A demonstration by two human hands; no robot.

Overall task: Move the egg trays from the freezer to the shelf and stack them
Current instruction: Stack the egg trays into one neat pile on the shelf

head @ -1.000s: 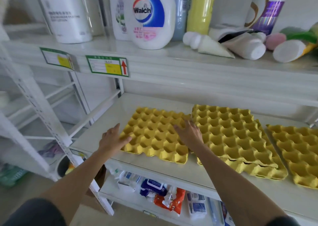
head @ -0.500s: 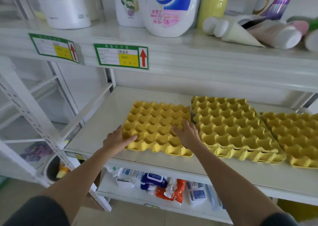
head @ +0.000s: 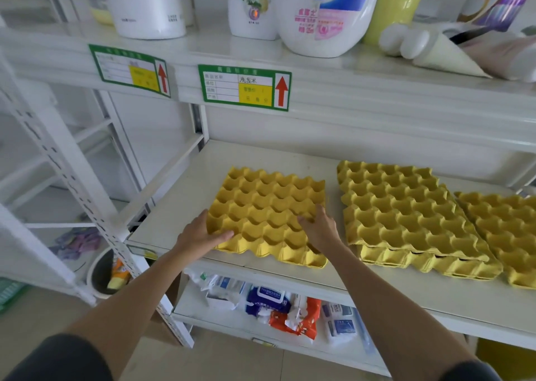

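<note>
A single yellow egg tray (head: 266, 206) lies on the white shelf board (head: 185, 195), left of the others. My left hand (head: 200, 234) grips its front left corner, thumb lying over the top. My right hand (head: 320, 229) is on the tray's front right part, fingers curled down into the cells. To the right sits a stack of egg trays (head: 406, 215), a small gap away from the single tray. Another yellow tray (head: 510, 229) lies at the far right, partly cut off by the frame.
The upper shelf carries several bottles, among them a white Walch jug (head: 324, 15), with green price labels (head: 245, 87) on its edge. The lower shelf holds wipe packets (head: 269, 302). A white upright post (head: 72, 183) stands to the left, with a bin (head: 104, 273) on the floor beyond it.
My left hand has closed in from beside the tray onto its front left corner. A small gap has opened between the single tray and the stack. The camera has moved closer.
</note>
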